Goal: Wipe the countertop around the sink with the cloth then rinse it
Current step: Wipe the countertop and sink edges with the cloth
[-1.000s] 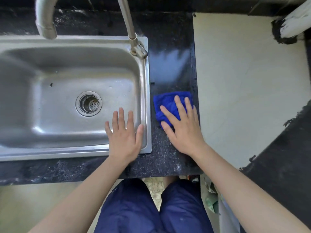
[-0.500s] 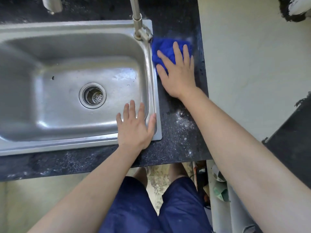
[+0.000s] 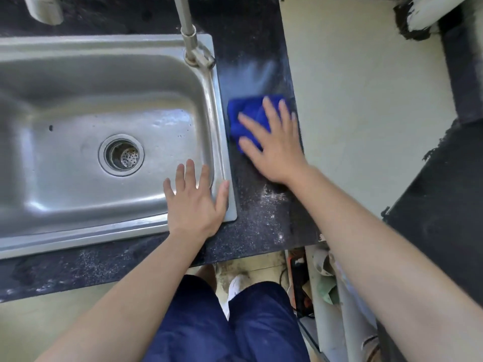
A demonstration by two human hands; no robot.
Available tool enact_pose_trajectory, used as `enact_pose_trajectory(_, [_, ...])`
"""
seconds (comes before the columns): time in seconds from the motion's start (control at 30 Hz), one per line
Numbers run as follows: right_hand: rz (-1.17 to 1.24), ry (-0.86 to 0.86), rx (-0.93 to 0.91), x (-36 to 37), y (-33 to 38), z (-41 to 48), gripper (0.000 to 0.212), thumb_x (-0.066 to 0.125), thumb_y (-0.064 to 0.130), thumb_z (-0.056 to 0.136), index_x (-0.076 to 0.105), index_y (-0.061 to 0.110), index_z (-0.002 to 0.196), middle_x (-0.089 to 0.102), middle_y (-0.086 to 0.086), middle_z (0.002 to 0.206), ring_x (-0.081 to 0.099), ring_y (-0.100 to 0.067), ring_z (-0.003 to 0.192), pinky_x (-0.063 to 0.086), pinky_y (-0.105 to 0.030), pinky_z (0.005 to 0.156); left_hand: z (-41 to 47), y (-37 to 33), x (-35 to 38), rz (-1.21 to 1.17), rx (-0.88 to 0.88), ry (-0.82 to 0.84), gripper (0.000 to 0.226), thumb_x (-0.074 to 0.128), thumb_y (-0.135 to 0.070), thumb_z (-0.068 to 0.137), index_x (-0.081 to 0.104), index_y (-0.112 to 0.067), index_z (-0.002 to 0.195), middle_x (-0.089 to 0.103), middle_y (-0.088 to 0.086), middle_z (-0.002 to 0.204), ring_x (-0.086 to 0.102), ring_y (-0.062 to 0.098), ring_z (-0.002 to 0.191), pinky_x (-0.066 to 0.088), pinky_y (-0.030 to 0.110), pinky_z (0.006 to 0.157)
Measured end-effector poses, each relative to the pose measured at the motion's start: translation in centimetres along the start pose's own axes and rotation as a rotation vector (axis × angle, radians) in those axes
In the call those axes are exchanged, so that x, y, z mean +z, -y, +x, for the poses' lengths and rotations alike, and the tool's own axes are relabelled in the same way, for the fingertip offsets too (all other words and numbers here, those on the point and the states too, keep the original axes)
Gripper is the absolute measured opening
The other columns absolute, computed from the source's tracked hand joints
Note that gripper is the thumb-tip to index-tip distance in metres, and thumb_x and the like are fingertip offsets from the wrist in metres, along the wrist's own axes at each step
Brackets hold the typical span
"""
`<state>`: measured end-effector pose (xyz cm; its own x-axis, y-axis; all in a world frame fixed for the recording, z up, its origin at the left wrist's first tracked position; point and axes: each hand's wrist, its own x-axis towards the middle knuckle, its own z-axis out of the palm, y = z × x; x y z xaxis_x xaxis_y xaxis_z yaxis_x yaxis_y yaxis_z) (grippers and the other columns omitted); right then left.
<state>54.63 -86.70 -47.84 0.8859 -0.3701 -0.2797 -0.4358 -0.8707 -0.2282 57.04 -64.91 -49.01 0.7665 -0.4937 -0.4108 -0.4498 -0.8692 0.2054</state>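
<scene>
The blue cloth (image 3: 247, 113) lies bunched on the dark counter (image 3: 258, 231), on the narrow strip at 3 o'clock of the sink (image 3: 218, 121), just beside the steel rim and reaching the counter's right edge. The right hand (image 3: 274, 150) lies flat on it, fingers (image 3: 269, 111) straight and spread, pressing down and gripping nothing; the hand is blurred. The left hand (image 3: 194, 202) rests palm down on the sink's 5 o'clock corner, fingers straight and a little apart, tips over the basin, thumb along the right rim; it holds nothing. At 12 o'clock of the cloth the strip shows a pale sheen, and past that the tap (image 3: 197, 57) stands on the sink's 1 o'clock corner, close against the strip. At 6 o'clock of the right hand, white specks (image 3: 271, 197) dust the counter. The drain (image 3: 121, 155) sits mid-basin, at 10 o'clock of the left hand, and a spout (image 3: 44, 9) hangs over the sink's 11 o'clock edge. A pale surface (image 3: 366, 100) lies at 3 o'clock of the counter. Below the counter's near edge show navy shorts (image 3: 235, 325), a white shoe (image 3: 236, 286), and some clutter (image 3: 324, 273) at 5 o'clock, too dim to tell apart.
</scene>
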Motion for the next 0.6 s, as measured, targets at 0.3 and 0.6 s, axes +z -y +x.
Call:
enact_pose_trajectory(0.3, [0.045, 0.007, 0.120, -2.7, 1.6, 10.1, 0.058, 0.020, 0.060, 0.103, 0.015, 0.044, 0.158, -0.012, -0.009, 0.168, -0.018, -0.038, 0.152, -0.007, -0.057, 0.123, -0.1, 0.0, 0.1, 0.019, -0.009, -0.028, 0.075, 0.011, -0.066, 0.096, 0.037, -0.024, 0.152, 0.025, 0.012, 0.163, 0.019, 0.031, 0.151, 0.018, 0.053, 0.120])
enact_pose_trajectory(0.6, [0.055, 0.038, -0.119, 3.4, -0.1, -13.1, 0.054, 0.029, 0.060, 0.102, 0.028, 0.046, 0.154, -0.003, -0.003, 0.170, -0.014, -0.031, 0.154, -0.005, -0.055, 0.124, -0.2, -0.2, 0.2, 0.009, -0.017, -0.068, 0.078, 0.016, -0.067, 0.093, 0.045, -0.018, 0.147, 0.035, 0.016, 0.157, 0.033, 0.036, 0.143, 0.031, 0.051, 0.111])
